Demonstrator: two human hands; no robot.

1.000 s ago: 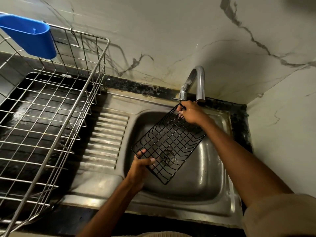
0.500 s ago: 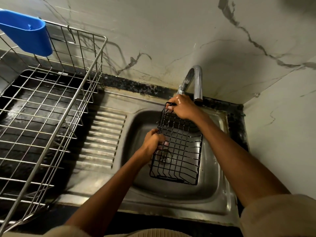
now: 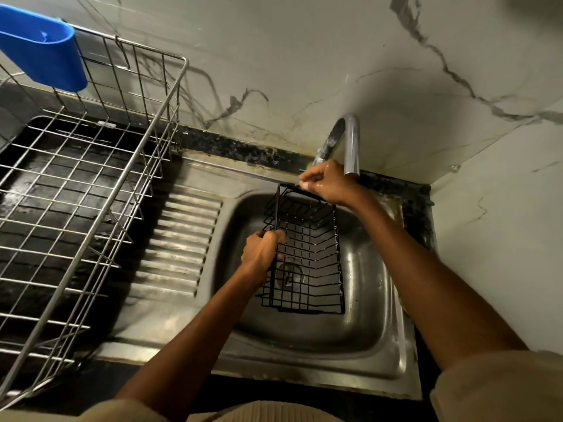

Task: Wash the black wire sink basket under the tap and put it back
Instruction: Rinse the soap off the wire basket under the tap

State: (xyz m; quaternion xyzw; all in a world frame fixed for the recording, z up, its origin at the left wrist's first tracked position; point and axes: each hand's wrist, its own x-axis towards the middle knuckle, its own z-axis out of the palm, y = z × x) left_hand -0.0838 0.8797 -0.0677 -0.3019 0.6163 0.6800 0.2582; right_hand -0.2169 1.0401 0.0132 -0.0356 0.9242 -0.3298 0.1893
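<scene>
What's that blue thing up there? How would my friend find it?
Start at the big silver wire rack left of the sink. Look to its far left corner, up by the wall. The blue cup hangs on the rim there, the only blue thing among all that metal.

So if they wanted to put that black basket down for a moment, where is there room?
The ribbed drainboard between the wire dish rack and the sink bowl lies bare. The bowl is crowded: the black basket, left hand and right hand fill it under the tap.
</scene>
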